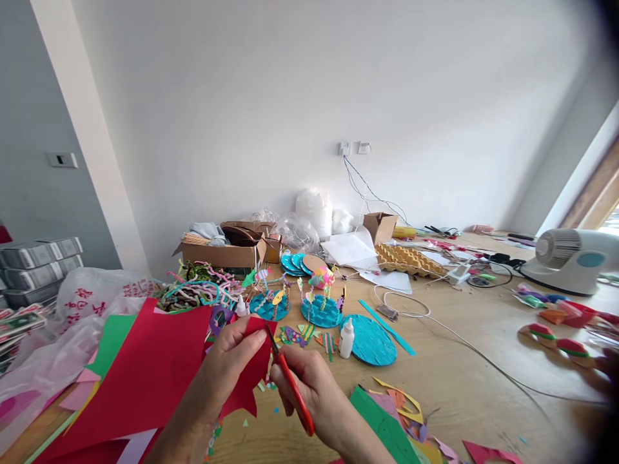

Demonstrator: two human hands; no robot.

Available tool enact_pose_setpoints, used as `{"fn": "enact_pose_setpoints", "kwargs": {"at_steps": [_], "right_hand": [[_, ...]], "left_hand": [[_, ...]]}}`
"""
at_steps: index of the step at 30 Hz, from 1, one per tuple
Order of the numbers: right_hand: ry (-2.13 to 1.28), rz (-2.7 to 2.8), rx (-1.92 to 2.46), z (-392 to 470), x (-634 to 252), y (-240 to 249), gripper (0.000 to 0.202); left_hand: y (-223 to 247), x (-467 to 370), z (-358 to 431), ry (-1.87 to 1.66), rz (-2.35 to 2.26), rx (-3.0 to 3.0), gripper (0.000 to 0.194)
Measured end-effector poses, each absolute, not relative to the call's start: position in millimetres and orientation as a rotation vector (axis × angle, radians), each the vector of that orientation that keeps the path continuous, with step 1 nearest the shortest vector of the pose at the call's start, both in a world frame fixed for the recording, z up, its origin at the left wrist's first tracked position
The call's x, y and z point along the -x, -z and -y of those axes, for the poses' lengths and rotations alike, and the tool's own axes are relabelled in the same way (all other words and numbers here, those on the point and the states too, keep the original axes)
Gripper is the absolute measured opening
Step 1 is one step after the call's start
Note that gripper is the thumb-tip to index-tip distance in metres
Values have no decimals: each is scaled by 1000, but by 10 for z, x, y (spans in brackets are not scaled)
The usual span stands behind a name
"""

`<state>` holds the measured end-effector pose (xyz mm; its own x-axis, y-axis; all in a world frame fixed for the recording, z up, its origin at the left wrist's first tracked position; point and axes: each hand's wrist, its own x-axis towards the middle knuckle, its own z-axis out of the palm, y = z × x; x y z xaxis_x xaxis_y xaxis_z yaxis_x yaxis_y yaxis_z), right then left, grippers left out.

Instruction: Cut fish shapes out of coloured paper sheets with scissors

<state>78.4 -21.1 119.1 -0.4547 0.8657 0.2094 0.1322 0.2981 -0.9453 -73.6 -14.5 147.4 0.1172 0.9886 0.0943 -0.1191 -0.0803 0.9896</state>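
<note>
My left hand (229, 361) pinches a piece of red paper (249, 377), its lower edge cut to a jagged point. Red-handled scissors (293, 390) are in my right hand (312, 386), with the blades at the paper's upper right edge close to my left fingertips. A large red sheet (145, 367) lies left of my left hand, over green paper (113, 341). Just beyond my hands are small patterned paper cutouts (300, 335), a white glue bottle (347, 338) and a round blue disc (372, 340).
Decorated blue bases (322, 312) stand behind the cutouts. Fuzzy coloured stems (198, 287) and a cardboard box (220, 254) are at the back left. Paper scraps (401, 412) lie at the front right. A white cable (459, 338) crosses the table (449, 367) towards a fan (565, 258).
</note>
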Motion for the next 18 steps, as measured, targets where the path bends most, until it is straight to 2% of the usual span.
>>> {"fn": "enact_pose_setpoints", "kwargs": {"at_steps": [11,18], "right_hand": [[-1229,1812,905,183,-797,-1141,40],[-1421,1552,762,224,-822,-1293,54]], "left_hand": [[-1504,762,193,-1164,-1043,-1258,26],[-1520,788,280,-1140,-1095,-1366,25]]}}
